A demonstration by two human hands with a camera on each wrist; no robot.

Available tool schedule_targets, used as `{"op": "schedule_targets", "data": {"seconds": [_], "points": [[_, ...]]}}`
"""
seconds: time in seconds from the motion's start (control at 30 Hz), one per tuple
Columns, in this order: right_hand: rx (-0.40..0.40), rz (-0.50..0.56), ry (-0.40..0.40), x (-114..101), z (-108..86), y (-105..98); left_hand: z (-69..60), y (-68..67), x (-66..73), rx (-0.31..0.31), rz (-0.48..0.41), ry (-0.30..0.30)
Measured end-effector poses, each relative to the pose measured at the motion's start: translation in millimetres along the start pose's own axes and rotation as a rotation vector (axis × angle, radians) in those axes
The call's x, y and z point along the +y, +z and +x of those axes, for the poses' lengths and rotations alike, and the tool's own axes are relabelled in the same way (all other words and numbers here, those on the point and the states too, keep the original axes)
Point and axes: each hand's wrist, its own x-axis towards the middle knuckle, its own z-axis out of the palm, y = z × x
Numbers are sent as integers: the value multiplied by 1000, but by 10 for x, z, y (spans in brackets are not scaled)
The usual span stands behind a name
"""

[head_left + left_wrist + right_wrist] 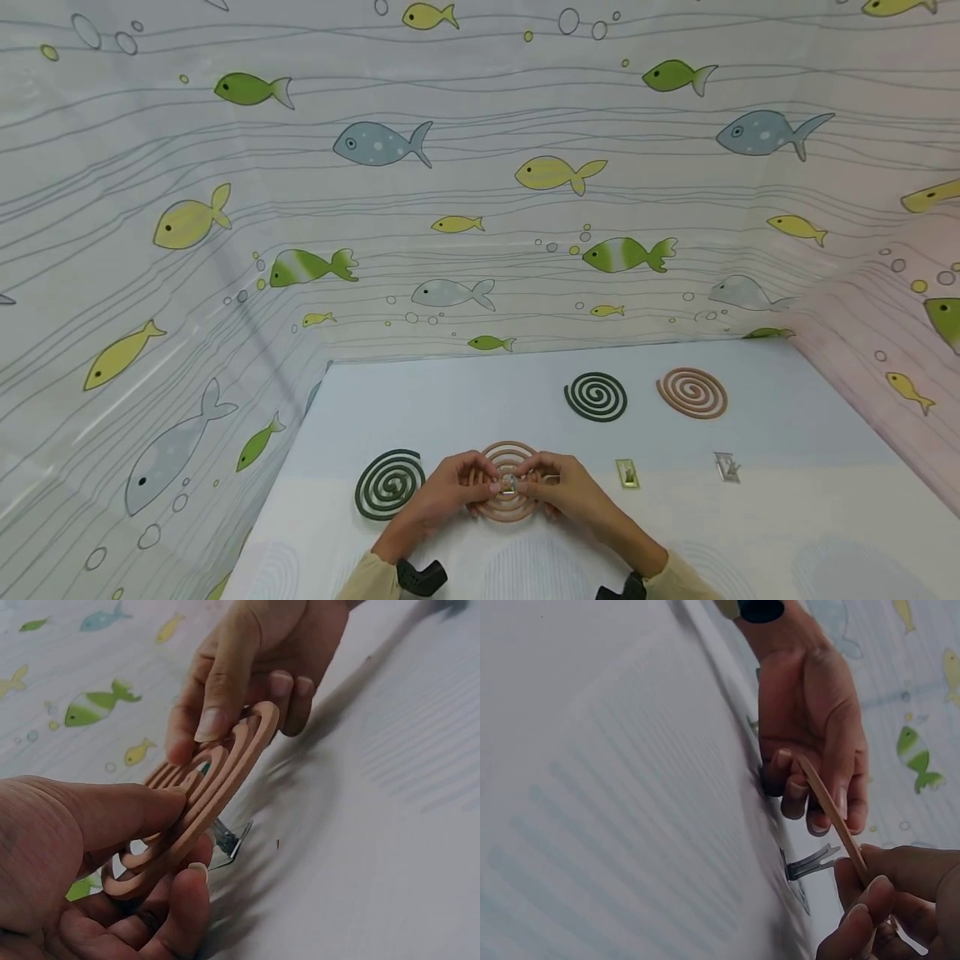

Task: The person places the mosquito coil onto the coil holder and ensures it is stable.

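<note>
A brown mosquito coil (508,521) is gripped between both hands. My left hand (444,493) pinches one side of it, thumb on the upper face and fingers beneath, as the left wrist view shows. Opposite it, my right hand (576,490) pinches the other side. Seen from the right wrist, the coil (832,812) is nearly edge-on, raised off the table. A small silver metal coil stand (231,844) with an upright prong is on the table under the coil. Whether the prong touches the coil cannot be told.
Left of the hands lies a dark green coil (392,485). Farther back lie another green coil (596,396) and a brown coil (692,393). A gold-coloured stand (627,473) and a silver stand (727,467) are to the right on the white table (450,400). Fish-printed sheeting (525,267) surrounds it.
</note>
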Motion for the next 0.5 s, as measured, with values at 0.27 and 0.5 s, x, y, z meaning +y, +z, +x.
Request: {"op": "schedule_targets", "data": {"seconds": [0.27, 0.5], "points": [[30, -17, -44, -6, 60, -7, 24, -4, -7, 49, 16, 30], [26, -10, -23, 26, 64, 26, 19, -17, -42, 47, 1, 13]]}}
